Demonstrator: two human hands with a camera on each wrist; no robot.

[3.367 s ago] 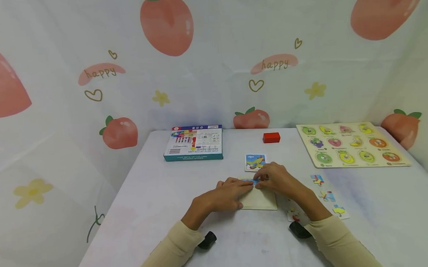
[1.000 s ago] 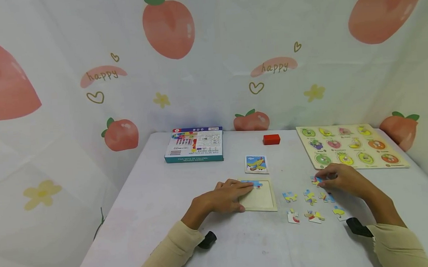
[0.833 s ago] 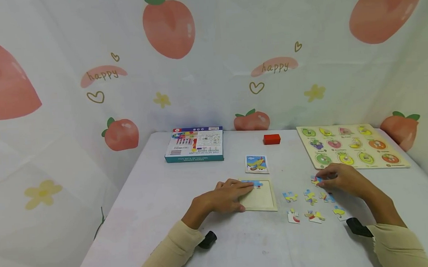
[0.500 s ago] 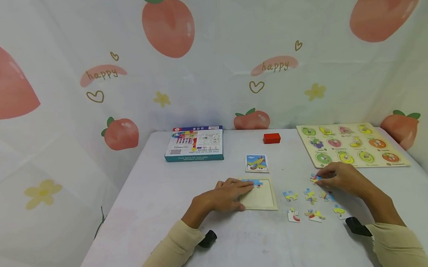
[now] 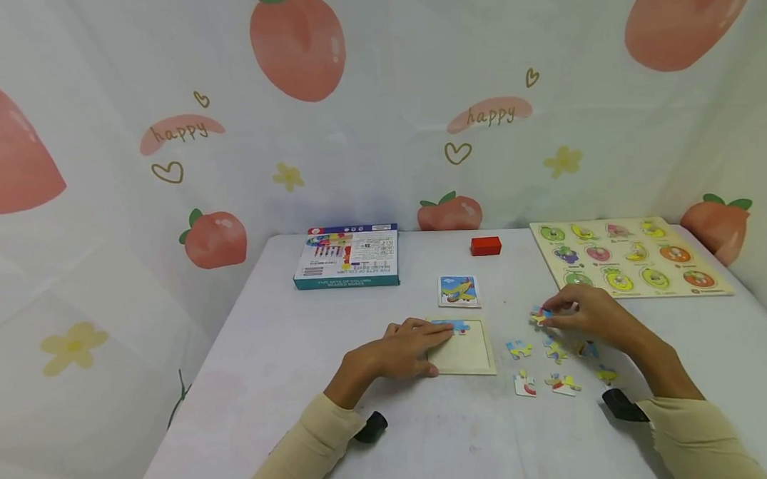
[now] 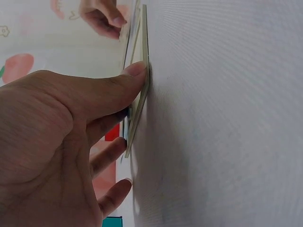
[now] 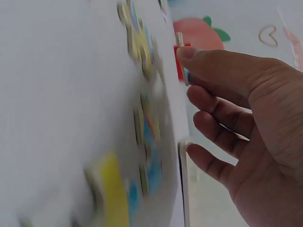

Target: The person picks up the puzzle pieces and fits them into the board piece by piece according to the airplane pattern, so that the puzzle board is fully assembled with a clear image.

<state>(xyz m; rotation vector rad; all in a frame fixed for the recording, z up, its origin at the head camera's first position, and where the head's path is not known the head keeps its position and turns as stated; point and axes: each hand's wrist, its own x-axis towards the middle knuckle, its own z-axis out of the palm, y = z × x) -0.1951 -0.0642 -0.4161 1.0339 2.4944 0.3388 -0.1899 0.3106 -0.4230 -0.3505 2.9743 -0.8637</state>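
My left hand rests on the left part of a shallow wooden puzzle tray, fingers extended over a blue strip of joined pieces along its far side. In the left wrist view, the thumb touches the tray's edge. Between thumb and fingertips my right hand pinches a jigsaw piece, blue, yellow and red, off to the right of the tray. The right wrist view shows that piece edge-on. Several loose jigsaw pieces lie on the white cloth below the right hand.
A picture card of a yellow plane lies just beyond the tray. Farther back are a red block and a flat teal-edged box. A wooden fruit puzzle board lies at the far right, behind the right hand.
The right hand moved from the tray to the loose pieces on the right, took hold of the farthest jigsaw piece and carried it a little left. The left hand stayed on the tray.
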